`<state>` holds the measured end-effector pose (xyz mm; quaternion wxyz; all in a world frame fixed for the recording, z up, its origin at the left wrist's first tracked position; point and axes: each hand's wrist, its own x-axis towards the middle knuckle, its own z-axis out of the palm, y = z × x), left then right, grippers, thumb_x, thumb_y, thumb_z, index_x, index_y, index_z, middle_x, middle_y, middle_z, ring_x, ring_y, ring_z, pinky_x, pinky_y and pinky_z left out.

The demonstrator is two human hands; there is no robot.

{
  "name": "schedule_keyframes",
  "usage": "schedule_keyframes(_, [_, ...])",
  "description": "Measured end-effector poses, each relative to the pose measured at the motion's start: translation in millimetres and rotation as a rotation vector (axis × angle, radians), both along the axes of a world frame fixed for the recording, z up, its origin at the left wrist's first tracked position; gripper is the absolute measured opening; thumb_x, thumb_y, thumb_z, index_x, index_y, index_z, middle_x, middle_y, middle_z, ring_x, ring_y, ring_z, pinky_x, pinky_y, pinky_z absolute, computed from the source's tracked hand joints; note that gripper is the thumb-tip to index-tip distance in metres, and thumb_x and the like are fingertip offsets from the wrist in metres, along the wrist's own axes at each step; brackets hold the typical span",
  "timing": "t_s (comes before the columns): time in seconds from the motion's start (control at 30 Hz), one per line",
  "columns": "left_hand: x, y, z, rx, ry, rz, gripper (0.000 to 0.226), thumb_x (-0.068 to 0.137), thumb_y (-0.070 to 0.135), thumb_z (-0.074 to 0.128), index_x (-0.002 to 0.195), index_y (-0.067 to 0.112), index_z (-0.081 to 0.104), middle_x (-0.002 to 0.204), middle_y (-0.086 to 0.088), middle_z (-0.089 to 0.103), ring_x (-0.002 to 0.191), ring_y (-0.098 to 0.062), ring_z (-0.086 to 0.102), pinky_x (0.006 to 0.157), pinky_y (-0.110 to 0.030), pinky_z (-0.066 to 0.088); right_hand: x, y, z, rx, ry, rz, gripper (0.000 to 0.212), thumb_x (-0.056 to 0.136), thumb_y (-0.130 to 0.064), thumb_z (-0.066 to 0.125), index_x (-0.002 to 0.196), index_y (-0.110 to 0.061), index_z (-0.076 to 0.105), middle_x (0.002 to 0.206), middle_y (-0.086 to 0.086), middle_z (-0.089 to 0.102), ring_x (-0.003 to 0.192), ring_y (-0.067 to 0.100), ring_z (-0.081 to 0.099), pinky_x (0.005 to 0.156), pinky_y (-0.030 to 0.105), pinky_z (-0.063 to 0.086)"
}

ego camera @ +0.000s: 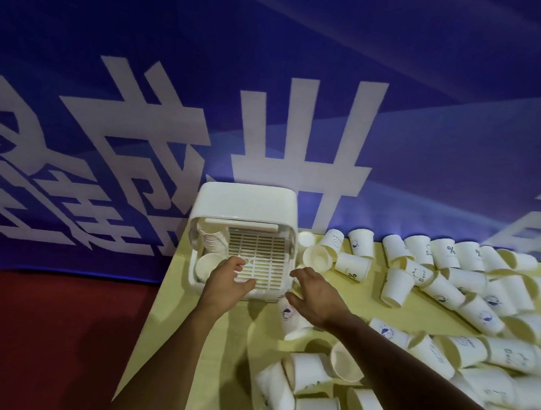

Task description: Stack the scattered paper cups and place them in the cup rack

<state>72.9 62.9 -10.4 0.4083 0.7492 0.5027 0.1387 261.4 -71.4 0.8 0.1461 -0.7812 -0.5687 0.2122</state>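
A white plastic cup rack point(247, 203) with a slatted tray stands at the far left of the yellow table point(212, 343). A stack of white paper cups point(212, 245) lies inside the rack along its left side, its open end point(208, 266) toward me. My left hand point(227, 284) hovers over the rack's front edge, fingers relaxed, holding nothing. To the right of the rack my right hand point(314, 296) is spread over a loose cup point(291, 318) lying on its side, not gripping it. Several scattered cups point(446, 286) cover the table's right half.
More loose cups point(310, 385) lie tumbled at the near edge under my right forearm. A blue banner with large white characters point(268, 110) hangs behind the table. Red floor point(52, 334) lies left of the table's edge.
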Motion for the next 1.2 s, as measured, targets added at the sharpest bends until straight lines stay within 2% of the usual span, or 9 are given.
schedule_keyframes(0.13, [47, -34, 6, -0.025, 0.043, -0.113, 0.039, 0.078, 0.033, 0.079, 0.111, 0.024, 0.061, 0.110, 0.004, 0.062, 0.094, -0.014, 0.060, 0.087, -0.033, 0.052, 43, -39, 2, -0.030, -0.006, -0.064, 0.052, 0.093, -0.041, 0.055, 0.139, -0.020, 0.044, 0.135, 0.002, 0.049, 0.121, 0.023, 0.050, 0.090, 0.034, 0.046])
schedule_keyframes(0.33, [135, -98, 14, -0.038, 0.090, -0.184, 0.037, 0.078, 0.031, 0.079, 0.110, 0.021, 0.064, 0.109, 0.003, 0.062, 0.097, -0.016, 0.061, 0.085, -0.034, 0.053, 126, -114, 2, -0.016, 0.000, -0.136, 0.053, 0.093, -0.039, 0.056, 0.139, -0.017, 0.044, 0.133, 0.005, 0.051, 0.118, 0.024, 0.053, 0.091, 0.034, 0.047])
schedule_keyframes(0.4, [168, -128, 15, -0.054, 0.076, -0.190, 0.037, 0.079, 0.032, 0.079, 0.110, 0.020, 0.063, 0.110, 0.003, 0.063, 0.097, -0.016, 0.060, 0.087, -0.031, 0.052, 158, -143, 0, -0.030, -0.006, -0.163, 0.053, 0.092, -0.040, 0.056, 0.138, -0.017, 0.045, 0.131, 0.006, 0.052, 0.116, 0.026, 0.053, 0.090, 0.036, 0.048])
schedule_keyframes(0.47, [200, -156, 13, -0.057, 0.070, -0.199, 0.036, 0.080, 0.032, 0.080, 0.109, 0.020, 0.062, 0.109, 0.004, 0.063, 0.095, -0.015, 0.060, 0.083, -0.027, 0.049, 191, -170, -2, -0.040, -0.008, -0.180, 0.052, 0.092, -0.040, 0.056, 0.137, -0.017, 0.045, 0.130, 0.007, 0.053, 0.117, 0.027, 0.053, 0.091, 0.036, 0.048])
schedule_keyframes(0.73, [311, -227, 19, -0.115, 0.099, -0.264, 0.038, 0.081, 0.028, 0.079, 0.113, 0.019, 0.062, 0.113, -0.001, 0.062, 0.096, -0.015, 0.060, 0.082, -0.026, 0.048, 293, -243, -2, -0.055, 0.014, -0.278, 0.053, 0.089, -0.041, 0.059, 0.135, -0.016, 0.047, 0.128, 0.007, 0.054, 0.119, 0.028, 0.052, 0.092, 0.037, 0.048])
schedule_keyframes(0.83, [349, -239, 18, -0.109, 0.119, -0.337, 0.039, 0.082, 0.030, 0.077, 0.116, 0.019, 0.061, 0.114, 0.000, 0.062, 0.097, -0.013, 0.059, 0.080, -0.021, 0.046, 324, -261, -3, -0.040, 0.006, -0.355, 0.054, 0.089, -0.040, 0.061, 0.135, -0.016, 0.048, 0.125, 0.007, 0.055, 0.117, 0.028, 0.054, 0.091, 0.036, 0.047])
schedule_keyframes(0.93, [383, -250, 13, -0.110, 0.196, -0.392, 0.044, 0.082, 0.035, 0.075, 0.121, 0.021, 0.060, 0.114, 0.004, 0.060, 0.102, -0.013, 0.058, 0.088, -0.025, 0.047, 351, -279, -8, -0.058, 0.008, -0.427, 0.053, 0.090, -0.039, 0.060, 0.135, -0.014, 0.048, 0.124, 0.009, 0.055, 0.115, 0.028, 0.054, 0.091, 0.036, 0.046])
schedule_keyframes(1.0, [403, -257, 9, -0.150, 0.239, -0.411, 0.044, 0.082, 0.039, 0.074, 0.121, 0.023, 0.059, 0.115, 0.005, 0.060, 0.103, -0.013, 0.058, 0.086, -0.026, 0.046, 368, -288, -13, -0.095, -0.016, -0.454, 0.053, 0.090, -0.041, 0.060, 0.134, -0.014, 0.047, 0.125, 0.009, 0.055, 0.115, 0.028, 0.054, 0.091, 0.037, 0.047])
schedule_keyframes(1.2, [446, -277, -15, -0.216, 0.350, -0.448, 0.058, 0.084, 0.047, 0.071, 0.130, 0.018, 0.050, 0.124, -0.003, 0.059, 0.109, -0.018, 0.058, 0.091, -0.030, 0.048, 415, -294, -29, -0.139, 0.006, -0.489, 0.054, 0.090, -0.038, 0.060, 0.136, -0.012, 0.045, 0.124, 0.013, 0.056, 0.113, 0.033, 0.055, 0.091, 0.041, 0.048])
